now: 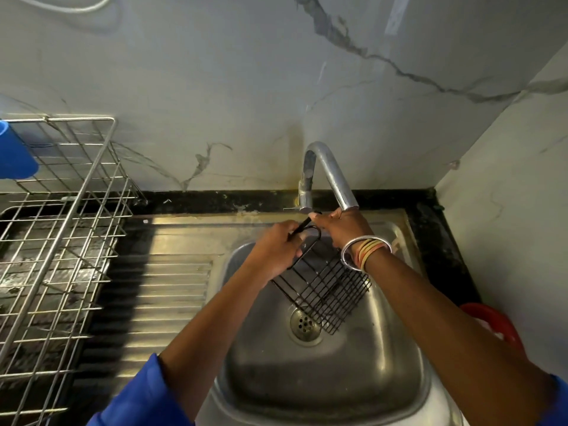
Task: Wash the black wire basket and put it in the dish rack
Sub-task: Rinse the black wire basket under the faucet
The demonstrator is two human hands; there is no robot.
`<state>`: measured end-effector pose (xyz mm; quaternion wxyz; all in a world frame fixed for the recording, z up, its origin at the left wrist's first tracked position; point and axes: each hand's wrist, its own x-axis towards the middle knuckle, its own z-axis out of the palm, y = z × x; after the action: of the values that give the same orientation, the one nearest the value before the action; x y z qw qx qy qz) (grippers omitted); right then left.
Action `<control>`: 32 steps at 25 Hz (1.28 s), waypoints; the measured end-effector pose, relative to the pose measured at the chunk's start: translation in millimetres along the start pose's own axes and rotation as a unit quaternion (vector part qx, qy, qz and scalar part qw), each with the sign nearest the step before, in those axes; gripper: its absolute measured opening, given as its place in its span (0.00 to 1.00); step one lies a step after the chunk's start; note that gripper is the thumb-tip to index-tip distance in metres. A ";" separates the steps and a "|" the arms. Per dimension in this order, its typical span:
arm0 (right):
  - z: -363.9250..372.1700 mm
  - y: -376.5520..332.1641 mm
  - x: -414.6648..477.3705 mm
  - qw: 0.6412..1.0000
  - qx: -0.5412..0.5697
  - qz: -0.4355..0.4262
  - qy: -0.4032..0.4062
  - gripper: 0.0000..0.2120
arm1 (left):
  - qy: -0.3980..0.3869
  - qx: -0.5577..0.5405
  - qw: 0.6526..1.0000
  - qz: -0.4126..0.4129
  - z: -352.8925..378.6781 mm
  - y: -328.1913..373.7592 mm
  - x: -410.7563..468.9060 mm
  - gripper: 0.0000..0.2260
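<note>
The black wire basket hangs tilted over the steel sink bowl, its lower corner just above the drain. My left hand grips its looped top handle from the left. My right hand, with bangles on the wrist, pinches the basket's top edge right under the chrome tap spout. No water stream is plainly visible. The steel wire dish rack stands on the counter at the left.
A ribbed steel drainboard lies between rack and bowl. A blue cup sits in the rack's upper left corner. A red round object rests at the right by the side wall. Marble-patterned wall rises behind the tap.
</note>
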<state>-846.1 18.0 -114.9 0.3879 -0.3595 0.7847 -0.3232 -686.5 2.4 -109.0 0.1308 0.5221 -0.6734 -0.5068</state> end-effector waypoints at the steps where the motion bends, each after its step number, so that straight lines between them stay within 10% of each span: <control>1: 2.5 -2.1 -1.1 1.000 0.024 0.006 0.005 0.18 | 0.005 0.013 1.000 0.020 1.9 2.5 2.7 0.07; 7: -6.5 -8.3 -8.9 0.997 0.071 -0.012 0.005 0.16 | 0.019 -0.082 0.995 0.047 -1.4 7.3 5.5 0.03; 12: 21.1 -3.5 -24.7 0.963 -0.255 -0.060 0.067 0.38 | 0.021 -0.163 0.986 0.013 7.1 22.9 -11.2 0.08; 17: 17.6 29.2 35.3 0.973 0.078 0.101 -0.194 0.54 | -0.014 -0.113 0.993 0.040 0.9 17.4 -23.5 0.07; 20: 5.1 27.2 19.1 0.935 0.140 0.157 -0.287 0.39 | -0.045 -0.160 0.984 0.059 -12.8 10.5 -33.5 0.08; 24: 8.4 5.1 6.1 0.946 0.167 0.122 -0.251 0.32 | -0.012 -0.206 0.977 0.054 -23.7 0.9 -39.2 0.12; 32: 22.1 36.3 45.0 0.984 0.056 0.036 -0.163 0.56 | -0.091 -0.249 0.956 0.125 -43.2 -25.0 -41.9 0.11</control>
<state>-858.7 -4.4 -171.2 0.5410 -0.3570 0.7042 -0.2897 -624.1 15.4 -95.1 0.2573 0.3366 -0.5945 -0.6834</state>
